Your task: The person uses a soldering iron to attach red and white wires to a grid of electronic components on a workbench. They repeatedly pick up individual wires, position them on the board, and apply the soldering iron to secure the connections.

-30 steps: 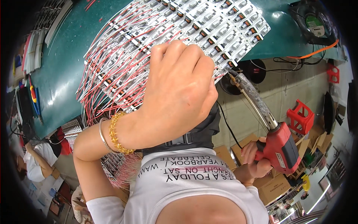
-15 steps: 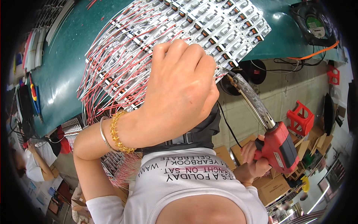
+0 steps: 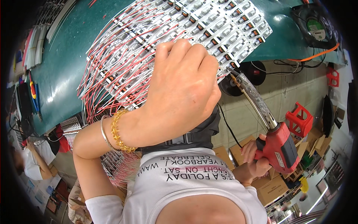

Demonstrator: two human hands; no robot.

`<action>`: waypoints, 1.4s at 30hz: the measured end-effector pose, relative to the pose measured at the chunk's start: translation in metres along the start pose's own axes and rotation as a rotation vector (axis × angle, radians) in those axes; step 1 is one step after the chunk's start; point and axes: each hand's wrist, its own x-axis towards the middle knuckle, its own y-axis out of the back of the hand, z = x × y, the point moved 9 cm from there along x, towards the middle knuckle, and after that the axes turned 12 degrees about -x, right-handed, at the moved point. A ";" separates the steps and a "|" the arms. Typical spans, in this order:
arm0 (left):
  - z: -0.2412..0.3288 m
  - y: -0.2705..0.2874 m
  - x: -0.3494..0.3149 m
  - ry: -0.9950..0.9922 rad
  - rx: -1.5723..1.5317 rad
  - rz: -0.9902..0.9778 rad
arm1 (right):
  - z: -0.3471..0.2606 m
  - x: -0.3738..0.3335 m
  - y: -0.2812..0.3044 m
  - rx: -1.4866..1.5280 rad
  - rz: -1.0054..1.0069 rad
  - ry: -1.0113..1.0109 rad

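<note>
My left hand (image 3: 182,82) is closed over the near edge of a panel of small circuit boards (image 3: 220,33). Its fingers are curled under, so whatever they pinch is hidden. In my right hand (image 3: 257,156) is a red and black soldering gun (image 3: 279,147), gripped by its handle. The gun's dark tip (image 3: 232,71) points up at the panel's near right corner, just right of my left hand. Many thin red and white wires (image 3: 108,63) fan out from the panel toward the left.
The panel lies on a green-topped table (image 3: 63,82). A black fan (image 3: 315,28) stands at the far right beside an orange cord (image 3: 317,52). Tweezers-like tools (image 3: 34,93) lie left. Red stools (image 3: 299,120) and cardboard boxes (image 3: 274,188) are right; another person (image 3: 35,160) sits lower left.
The panel, my left hand and the soldering gun's tip have all shifted slightly to the right. Both hands keep their closed shape.
</note>
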 end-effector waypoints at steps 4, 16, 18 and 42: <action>-0.002 0.002 -0.002 -0.005 -0.002 0.017 | -0.002 0.002 -0.003 -0.008 0.002 0.034; -0.008 0.000 -0.022 0.014 0.189 -0.176 | -0.021 0.040 -0.021 0.219 0.028 0.257; -0.010 0.006 -0.025 0.004 0.265 -0.209 | -0.024 0.048 -0.025 0.170 0.051 0.285; -0.231 0.247 -0.005 0.395 0.926 0.248 | -0.149 0.143 0.087 -0.629 0.441 0.413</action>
